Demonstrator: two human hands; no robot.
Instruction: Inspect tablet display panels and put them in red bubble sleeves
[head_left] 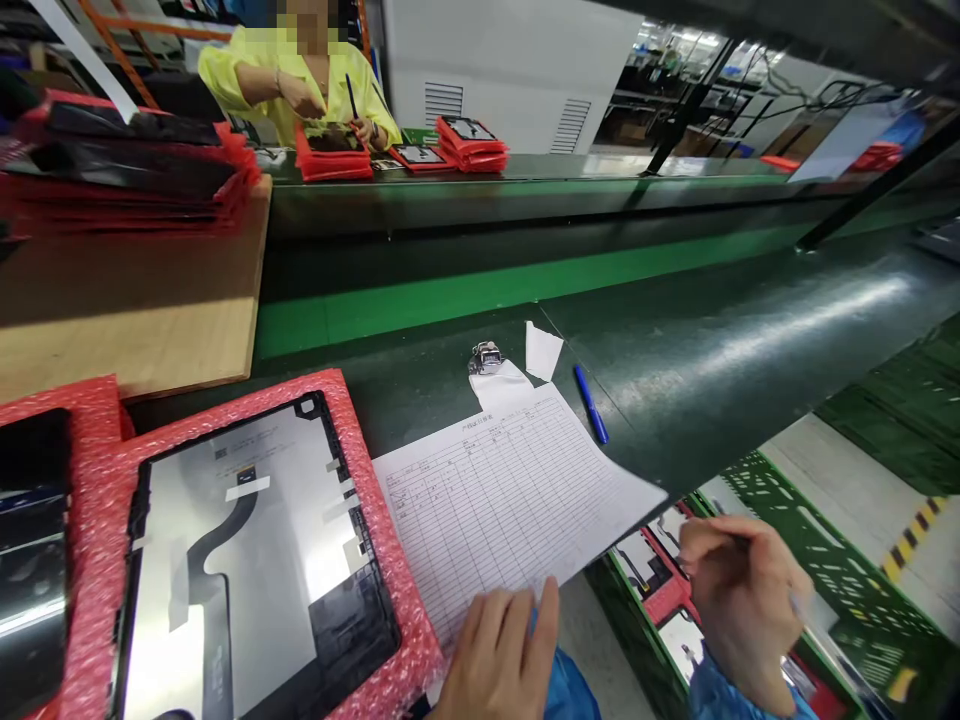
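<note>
A printed form sheet (pixel 487 490) with a ruled table and a few handwritten entries lies on the dark green bench. My left hand (pixel 499 655) rests on its near edge, fingers laid flat. To the right, past the bench edge, my right hand (pixel 742 600) is raised with its fingers curled around what looks like a pen (pixel 801 603); only a blurred end shows behind the hand. Left of the form, a tablet screen panel (pixel 262 540) lies back side up on red foam wrap (pixel 390 590), its flex cable taped down.
A blue pen (pixel 592 404), a metal clip (pixel 486 357) and a paper scrap (pixel 543 352) lie beyond the form. Green crates (pixel 825 560) with panels stand below right. Red-wrapped stacks (pixel 127 165) sit on a wooden board (pixel 187 300). A person (pixel 300 80) works opposite.
</note>
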